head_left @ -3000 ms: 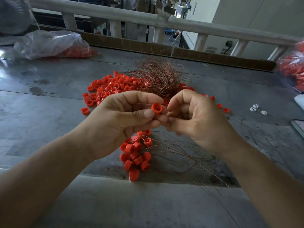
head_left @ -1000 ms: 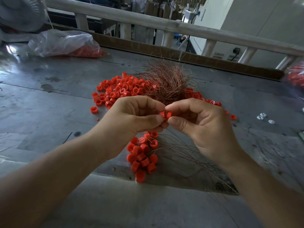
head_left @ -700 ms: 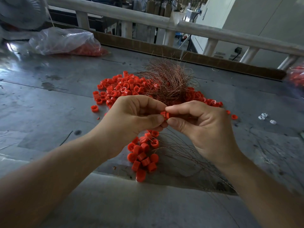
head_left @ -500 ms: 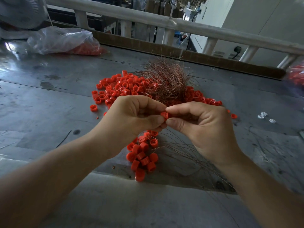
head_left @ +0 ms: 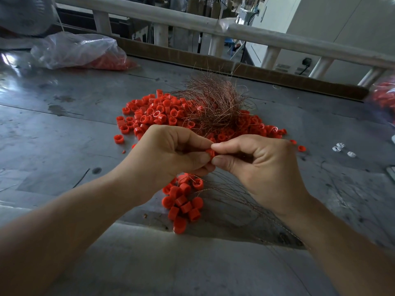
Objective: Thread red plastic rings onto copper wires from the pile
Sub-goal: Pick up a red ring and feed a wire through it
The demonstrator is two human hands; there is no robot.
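Note:
My left hand (head_left: 168,154) and my right hand (head_left: 256,165) meet fingertip to fingertip above the table, both pinching one red ring (head_left: 210,153) between thumb and forefinger. Whether a wire sits in the ring is hidden by the fingers. Behind the hands lies a pile of loose red rings (head_left: 156,113) with a tangled bundle of copper wires (head_left: 215,103) on top of it. Below the hands lies a cluster of red rings on wires (head_left: 182,202), and thin wires (head_left: 241,201) fan out to the right under my right wrist.
The grey metal table (head_left: 64,146) ends at a cardboard strip and a white railing (head_left: 245,32) at the back. A clear plastic bag of red rings (head_left: 79,51) lies far left; another bag (head_left: 383,99) sits at the right edge. Three small white bits (head_left: 342,148) lie to the right.
Three seconds ago the ring showed clearly at my left fingertips; now both hands pinch it closely and hide most of it. Over the last second the hands barely moved.

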